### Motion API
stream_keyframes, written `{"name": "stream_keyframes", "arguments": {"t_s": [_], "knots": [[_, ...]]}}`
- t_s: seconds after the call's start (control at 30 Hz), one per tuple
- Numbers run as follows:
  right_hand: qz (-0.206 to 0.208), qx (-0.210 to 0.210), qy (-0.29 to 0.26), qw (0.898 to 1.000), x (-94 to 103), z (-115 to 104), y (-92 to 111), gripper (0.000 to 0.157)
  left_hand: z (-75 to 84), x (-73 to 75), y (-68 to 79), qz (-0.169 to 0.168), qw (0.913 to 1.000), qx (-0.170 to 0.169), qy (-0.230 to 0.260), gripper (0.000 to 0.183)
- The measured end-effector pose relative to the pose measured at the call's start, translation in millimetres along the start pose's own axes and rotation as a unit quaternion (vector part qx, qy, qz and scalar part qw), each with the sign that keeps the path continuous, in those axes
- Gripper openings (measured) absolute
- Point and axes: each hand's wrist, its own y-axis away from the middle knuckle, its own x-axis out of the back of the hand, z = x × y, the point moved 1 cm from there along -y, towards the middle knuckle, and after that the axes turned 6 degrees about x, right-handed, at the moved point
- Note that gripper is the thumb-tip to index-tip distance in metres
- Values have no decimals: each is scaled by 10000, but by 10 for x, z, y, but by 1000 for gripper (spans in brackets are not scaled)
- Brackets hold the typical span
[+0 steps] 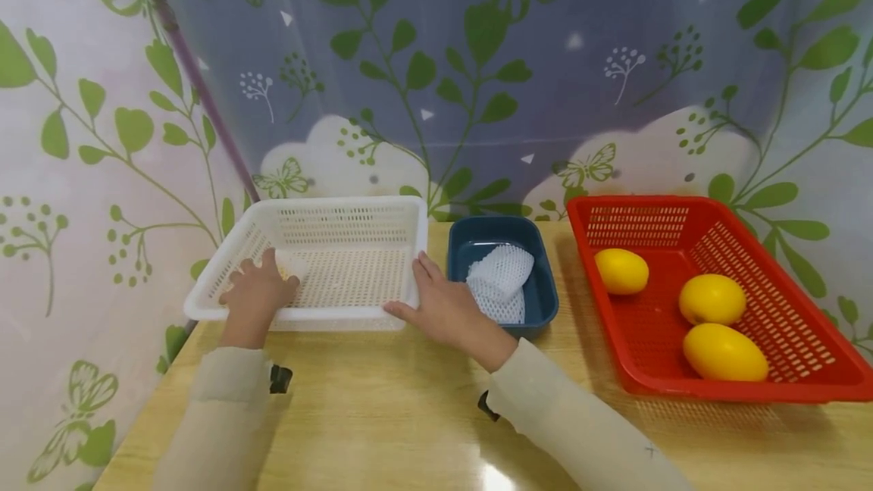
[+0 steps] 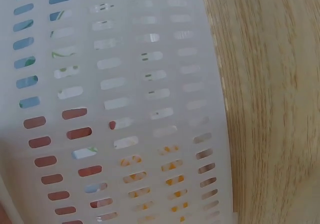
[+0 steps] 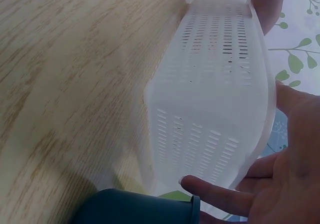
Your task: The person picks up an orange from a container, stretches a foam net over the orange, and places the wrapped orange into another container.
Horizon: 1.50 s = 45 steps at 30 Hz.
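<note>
My left hand (image 1: 259,290) reaches down into the white plastic basket (image 1: 351,314), its fingers curled round a yellow fruit in a white foam net (image 1: 292,265). The hand covers most of that fruit; in the left wrist view, orange-yellow patches of the netted fruit (image 2: 175,180) show through the slotted wall. At the basket's right front corner, my right hand (image 1: 443,305) grips the rim. In the right wrist view its thumb and fingers lie at the basket's end wall (image 3: 192,141).
Just right of the white basket stands a dark blue bin (image 1: 549,305) with white foam nets (image 1: 501,279) in it. A red basket (image 1: 630,358) farther right holds three yellow fruits (image 1: 712,299). All stand on a wooden table (image 1: 382,415) before a patterned curtain.
</note>
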Motion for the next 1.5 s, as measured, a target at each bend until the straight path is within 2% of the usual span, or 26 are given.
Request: {"name": "stream_keyframes", "arguments": {"t_s": [0.1,0.2,0.3,0.37,0.5,0.6,0.9,1.2,1.5], "knots": [[21,17,-7,10000,-8,-9,-16,91,-21,13,-8,112,9998,-170,56,77],[37,9,-20,10000,-5,-24,-32,90,-9,83,34,397,9983,-364,205,74],[116,-12,12,9999,32,-20,-35,85,75,205,102,731,9948,-594,393,71],[250,-5,40,9997,80,4,-27,80,160,283,150,832,9928,-729,452,70],[388,41,53,9992,234,33,17,74,294,361,251,860,9908,-969,387,69],[282,66,169,9994,381,43,59,72,385,374,326,832,9898,-1114,308,68],[49,220,1117,9935,897,166,384,73,806,417,654,568,9845,-1657,-68,66],[-126,-30,1760,9843,1338,379,744,76,1277,336,1049,428,9682,-2432,-407,65],[-432,-441,2221,9731,1589,701,954,80,1756,16,1394,146,9464,-3151,-699,66]]}}
